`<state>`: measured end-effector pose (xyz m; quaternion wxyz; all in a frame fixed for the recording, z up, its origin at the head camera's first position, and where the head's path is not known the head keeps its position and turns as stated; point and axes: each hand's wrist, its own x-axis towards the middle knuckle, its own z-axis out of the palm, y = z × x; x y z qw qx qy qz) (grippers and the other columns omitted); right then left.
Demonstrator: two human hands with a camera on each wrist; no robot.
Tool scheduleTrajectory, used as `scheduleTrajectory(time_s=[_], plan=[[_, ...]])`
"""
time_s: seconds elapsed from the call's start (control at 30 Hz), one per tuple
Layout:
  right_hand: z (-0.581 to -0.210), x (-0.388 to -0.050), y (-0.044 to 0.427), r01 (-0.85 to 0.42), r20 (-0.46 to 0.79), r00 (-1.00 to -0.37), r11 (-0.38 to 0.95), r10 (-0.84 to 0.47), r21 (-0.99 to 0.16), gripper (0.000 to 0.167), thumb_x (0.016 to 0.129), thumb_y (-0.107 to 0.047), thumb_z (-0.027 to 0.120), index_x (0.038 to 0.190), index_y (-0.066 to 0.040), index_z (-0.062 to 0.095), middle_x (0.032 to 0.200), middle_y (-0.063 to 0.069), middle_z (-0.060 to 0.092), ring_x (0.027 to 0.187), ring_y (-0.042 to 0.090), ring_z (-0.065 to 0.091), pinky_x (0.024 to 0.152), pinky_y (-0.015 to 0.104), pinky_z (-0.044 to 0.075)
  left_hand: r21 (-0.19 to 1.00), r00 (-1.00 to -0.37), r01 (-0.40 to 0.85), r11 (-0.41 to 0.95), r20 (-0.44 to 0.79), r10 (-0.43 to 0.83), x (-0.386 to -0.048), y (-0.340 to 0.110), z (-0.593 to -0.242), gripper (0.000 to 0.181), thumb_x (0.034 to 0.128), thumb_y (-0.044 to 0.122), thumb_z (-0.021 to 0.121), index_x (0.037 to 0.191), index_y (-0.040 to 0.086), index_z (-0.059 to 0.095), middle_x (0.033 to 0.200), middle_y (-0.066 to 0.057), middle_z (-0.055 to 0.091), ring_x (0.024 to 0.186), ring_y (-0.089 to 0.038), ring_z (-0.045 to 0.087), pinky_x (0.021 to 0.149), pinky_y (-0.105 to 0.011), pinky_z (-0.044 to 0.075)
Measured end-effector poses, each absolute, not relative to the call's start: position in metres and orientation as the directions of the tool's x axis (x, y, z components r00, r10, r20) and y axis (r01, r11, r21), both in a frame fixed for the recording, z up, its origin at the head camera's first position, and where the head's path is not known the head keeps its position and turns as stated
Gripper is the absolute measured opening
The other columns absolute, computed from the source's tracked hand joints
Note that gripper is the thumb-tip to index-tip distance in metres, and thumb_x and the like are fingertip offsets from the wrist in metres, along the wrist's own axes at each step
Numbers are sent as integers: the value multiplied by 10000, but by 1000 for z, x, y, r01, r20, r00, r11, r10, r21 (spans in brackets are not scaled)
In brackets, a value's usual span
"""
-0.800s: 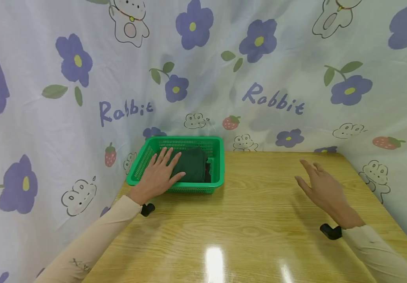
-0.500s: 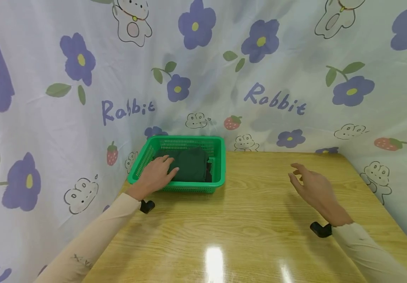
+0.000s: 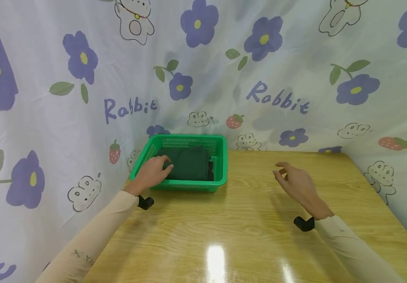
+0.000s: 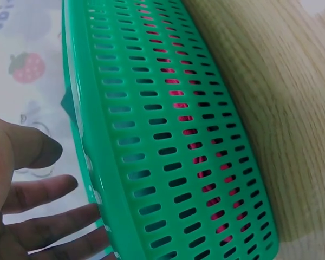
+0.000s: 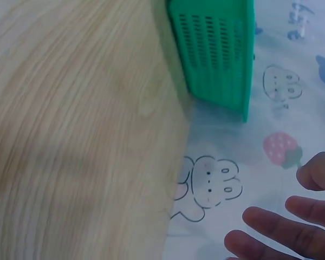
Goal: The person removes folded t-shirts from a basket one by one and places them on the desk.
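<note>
A green plastic basket (image 3: pixel 222 165) with slotted walls stands at the back left of the table. Inside it lies dark green folded cloth (image 3: pixel 191 163), with a darker item (image 3: pixel 210 171) at its right side. My left hand (image 3: pixel 151 173) is over the basket's front left corner, fingers slightly bent and holding nothing. In the left wrist view its thumb and fingers (image 4: pixel 43 195) are spread by the basket rim (image 4: pixel 89 141); whether they touch it I cannot tell. Right of the basket, my right hand (image 3: pixel 297 184) hovers above the table, loosely bent, with nothing between its fingers (image 5: pixel 271 225).
The wood-grain table (image 3: pixel 253 216) spreads in front and to the right of the basket. A patterned curtain (image 3: pixel 210 98) hangs close behind the basket and along both sides. Through the basket's slots, something pinkish red (image 4: pixel 199 160) shows in the left wrist view.
My left hand has drawn back leftward over the basket, its fingers more bent than before. The right hand has moved left toward the basket. The cloth stays in the basket.
</note>
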<state>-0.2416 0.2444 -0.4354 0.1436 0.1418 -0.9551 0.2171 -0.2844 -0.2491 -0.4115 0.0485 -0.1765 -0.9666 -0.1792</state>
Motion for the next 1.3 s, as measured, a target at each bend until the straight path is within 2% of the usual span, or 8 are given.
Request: scheduleTrajectory(time_s=[0.07,0.17,0.33,0.47,0.73,0.93,1.17,1.3], plan=[[-435,-243,240,-336,340,-918,859,-206,-386,445,1072,-373,565,1369,-45,617,1050,153,758,716,193,700,532,332,518,347,-937,348,871,154,313,-286,-250,-411,311,1052,241,617,1245,1,662,677,22,602,510,-137,528,559,-370,462],[-435,-246,234,-348,350,-914,843,-207,-410,432,1069,-360,577,1357,-43,628,1034,151,761,741,213,713,579,383,557,367,-941,337,867,162,297,-287,-252,-410,318,1053,240,616,1253,-3,663,742,-9,652,576,-158,573,630,-411,498],[-438,-250,223,-364,335,-917,797,-217,-482,425,1065,-360,588,1336,-37,640,1025,157,760,786,244,730,667,449,591,404,-948,317,858,165,272,-288,-255,-410,330,1058,241,602,1253,-17,666,998,-130,733,825,-261,687,780,-510,556],[-440,-254,214,-352,300,-930,757,-214,-550,434,1059,-385,594,1334,-52,644,1039,142,759,800,231,731,680,435,594,419,-957,289,861,152,247,-290,-258,-411,329,1062,238,591,1253,-20,663,1088,-181,724,943,-336,689,811,-535,556],[-437,-260,192,-348,270,-936,681,-223,-645,369,1042,-348,635,1304,-90,670,1035,89,747,815,195,711,654,370,581,434,-967,254,864,111,228,-298,-268,-411,330,1065,207,585,1254,-57,637,1151,-247,685,963,-369,672,786,-530,549],[-433,-266,168,-351,246,-936,619,-252,-702,403,1041,-417,617,1297,-111,671,1011,59,742,752,141,697,627,330,573,472,-977,207,857,55,205,-302,-277,-411,368,1070,217,571,1299,-69,604,1204,-284,655,1003,-392,664,799,-537,548],[-429,-273,141,-346,224,-934,556,-277,-756,363,1043,-370,630,1279,-99,683,998,76,751,709,140,689,591,337,562,507,-986,110,855,-52,158,-307,-285,-409,470,1078,276,548,1396,-68,517,1256,-301,624,828,-313,672,727,-457,523],[-429,-276,126,-333,207,-937,532,-283,-778,379,1045,-364,629,1295,-83,680,998,82,749,709,146,690,611,338,574,555,-983,34,831,-133,129,-310,-286,-404,550,1080,300,536,1468,-75,432,1362,-317,551,1039,-400,644,809,-498,530]])
